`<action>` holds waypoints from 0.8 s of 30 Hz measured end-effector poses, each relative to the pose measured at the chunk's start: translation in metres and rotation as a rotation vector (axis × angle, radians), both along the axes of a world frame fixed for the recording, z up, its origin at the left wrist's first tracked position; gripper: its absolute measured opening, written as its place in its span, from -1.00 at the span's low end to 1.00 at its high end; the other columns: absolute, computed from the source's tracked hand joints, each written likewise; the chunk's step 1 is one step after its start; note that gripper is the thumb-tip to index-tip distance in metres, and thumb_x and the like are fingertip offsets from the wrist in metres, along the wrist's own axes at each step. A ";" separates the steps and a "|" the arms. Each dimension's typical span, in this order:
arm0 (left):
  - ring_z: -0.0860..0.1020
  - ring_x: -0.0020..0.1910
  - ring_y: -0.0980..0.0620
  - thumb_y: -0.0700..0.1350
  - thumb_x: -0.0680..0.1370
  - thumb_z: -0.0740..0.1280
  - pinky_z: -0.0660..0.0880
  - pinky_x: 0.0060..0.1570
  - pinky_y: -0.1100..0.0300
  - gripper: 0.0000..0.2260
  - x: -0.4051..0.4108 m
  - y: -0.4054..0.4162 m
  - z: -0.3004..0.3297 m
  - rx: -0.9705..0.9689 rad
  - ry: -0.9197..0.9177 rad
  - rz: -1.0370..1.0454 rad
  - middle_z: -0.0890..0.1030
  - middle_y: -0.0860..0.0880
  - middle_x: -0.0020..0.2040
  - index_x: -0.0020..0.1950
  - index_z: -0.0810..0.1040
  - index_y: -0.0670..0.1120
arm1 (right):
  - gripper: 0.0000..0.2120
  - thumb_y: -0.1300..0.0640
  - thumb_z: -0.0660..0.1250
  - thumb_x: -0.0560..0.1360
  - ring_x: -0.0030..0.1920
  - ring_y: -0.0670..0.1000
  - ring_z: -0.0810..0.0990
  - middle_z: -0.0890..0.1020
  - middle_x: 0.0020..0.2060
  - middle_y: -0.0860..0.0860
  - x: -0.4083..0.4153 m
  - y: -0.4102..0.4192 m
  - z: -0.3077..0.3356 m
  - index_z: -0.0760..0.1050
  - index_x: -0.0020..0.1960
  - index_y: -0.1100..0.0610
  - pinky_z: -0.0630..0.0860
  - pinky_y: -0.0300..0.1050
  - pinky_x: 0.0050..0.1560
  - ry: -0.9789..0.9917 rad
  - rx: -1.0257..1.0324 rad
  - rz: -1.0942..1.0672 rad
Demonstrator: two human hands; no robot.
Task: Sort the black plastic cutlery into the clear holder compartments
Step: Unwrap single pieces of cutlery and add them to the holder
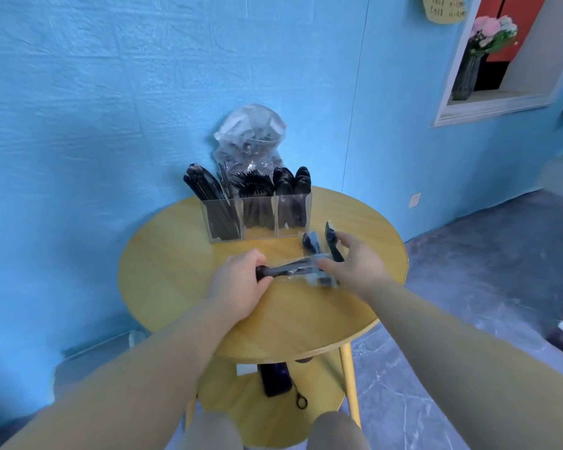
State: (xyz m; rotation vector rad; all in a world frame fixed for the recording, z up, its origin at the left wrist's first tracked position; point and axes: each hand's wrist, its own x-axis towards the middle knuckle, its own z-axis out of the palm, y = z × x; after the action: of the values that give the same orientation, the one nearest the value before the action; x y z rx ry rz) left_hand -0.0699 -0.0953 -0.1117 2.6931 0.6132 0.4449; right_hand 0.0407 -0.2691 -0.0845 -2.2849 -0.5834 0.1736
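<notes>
The left hand (241, 280) grips the handle end of a wrapped piece (293, 269) whose long axis runs across to the right hand (355, 264), which pinches the wrap. The holder (257, 216) stands beyond both hands, nearer the left.

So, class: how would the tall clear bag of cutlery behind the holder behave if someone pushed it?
The clear bag looks thin and crinkled, so it would probably dent rather than slide. It stands tall against the wall behind the clear holder, so it may slump or tip sideways.
</notes>
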 end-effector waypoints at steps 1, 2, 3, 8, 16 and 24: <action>0.48 0.15 0.01 0.04 0.55 0.32 0.47 0.14 0.06 -0.69 -0.003 0.006 -0.004 -0.013 -0.008 0.012 0.55 0.04 0.16 0.27 0.46 0.02 | -0.38 -0.09 0.36 0.48 0.25 0.06 0.46 0.44 0.33 -0.02 0.000 0.000 -0.002 0.25 0.46 0.03 0.44 -0.13 0.08 -0.080 -0.031 -0.024; 0.48 0.16 0.01 0.03 0.55 0.32 0.46 0.15 0.07 -0.67 -0.006 0.011 -0.007 -0.021 -0.026 0.021 0.54 0.04 0.17 0.30 0.46 0.01 | -0.42 -0.09 0.34 0.49 0.29 0.05 0.43 0.44 0.34 -0.01 0.000 0.001 -0.005 0.29 0.44 0.05 0.41 -0.12 0.15 -0.173 -0.032 -0.059; 0.48 0.14 0.00 0.02 0.55 0.31 0.44 0.14 0.10 -0.67 -0.008 0.016 -0.009 -0.028 -0.052 0.028 0.53 0.03 0.15 0.31 0.47 0.00 | -0.49 -0.04 0.31 0.51 0.31 0.05 0.39 0.45 0.32 0.00 -0.001 0.002 -0.008 0.35 0.41 0.08 0.37 -0.13 0.20 -0.271 0.006 -0.088; 0.45 0.15 0.00 0.01 0.57 0.28 0.38 0.11 0.14 -0.71 -0.016 0.029 -0.012 -0.009 -0.124 0.026 0.53 0.02 0.12 0.28 0.51 0.00 | -0.67 0.26 0.27 0.51 0.14 0.11 0.49 0.60 0.09 0.09 -0.034 0.030 -0.020 0.49 0.27 0.19 0.40 -0.19 0.13 -0.469 0.153 0.061; 0.43 0.16 0.04 -0.01 0.59 0.25 0.33 0.09 0.22 -0.75 -0.023 0.040 -0.017 -0.097 -0.176 0.076 0.53 0.06 0.14 0.24 0.54 0.01 | -0.69 0.16 0.19 0.58 0.20 0.10 0.38 0.53 0.20 0.02 -0.038 0.066 -0.042 0.49 0.30 0.08 0.37 -0.11 0.20 -0.460 -0.016 0.018; 0.42 0.08 0.08 -0.04 0.61 0.20 0.31 0.01 0.23 -0.82 -0.023 0.041 -0.019 -0.187 -0.247 0.051 0.51 0.15 0.01 0.11 0.57 0.03 | -0.85 0.23 0.34 0.51 -0.03 0.16 0.53 0.63 -0.05 0.10 -0.033 0.068 -0.050 0.65 0.03 0.18 0.53 -0.01 -0.02 -0.545 0.113 0.065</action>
State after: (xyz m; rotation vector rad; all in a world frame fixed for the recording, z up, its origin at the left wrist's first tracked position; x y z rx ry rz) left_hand -0.0925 -0.0541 -0.1303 2.4027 0.6194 0.6859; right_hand 0.0079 -0.2012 -0.1348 -2.1998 -0.9163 -0.4557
